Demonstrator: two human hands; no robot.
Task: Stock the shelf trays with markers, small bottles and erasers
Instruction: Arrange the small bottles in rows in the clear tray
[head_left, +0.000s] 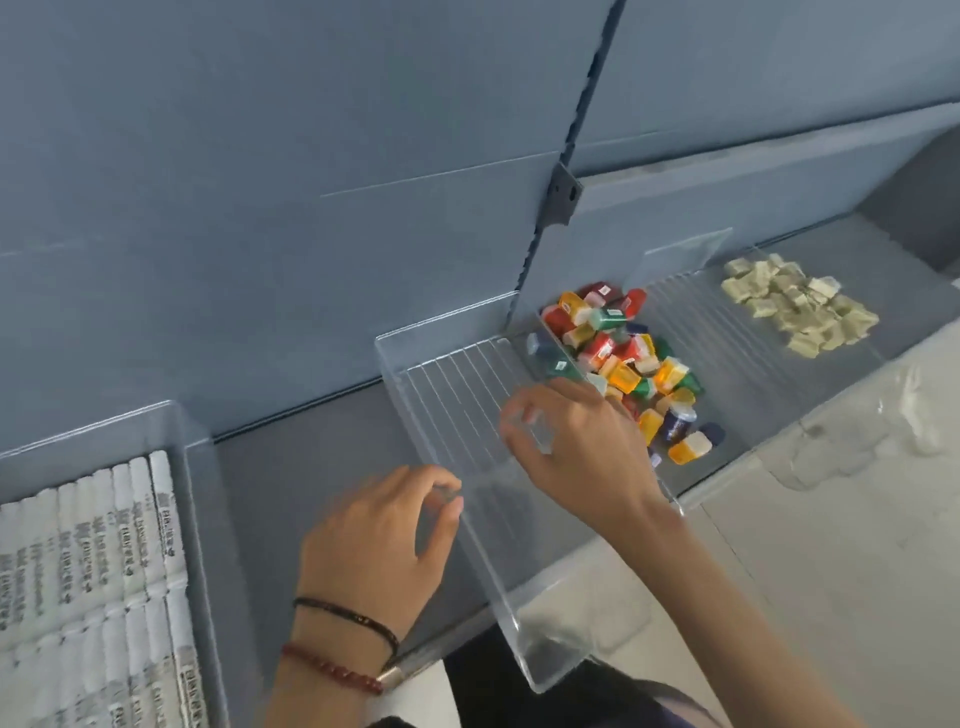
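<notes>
Pinching the left wall of the clear tray with the left hand. Curling the right hand over it beside the small bottles; cannot tell whether gripping anything.

The left grip is smeared by motion at the side wall of the clear tray, so whether its fingertips pinch that wall cannot be told. The right grip covers the near-left part of the small bottles; its curled fingers are blurred, perhaps around something clear. The markers run off the left and bottom edges, their print unreadable.
</notes>
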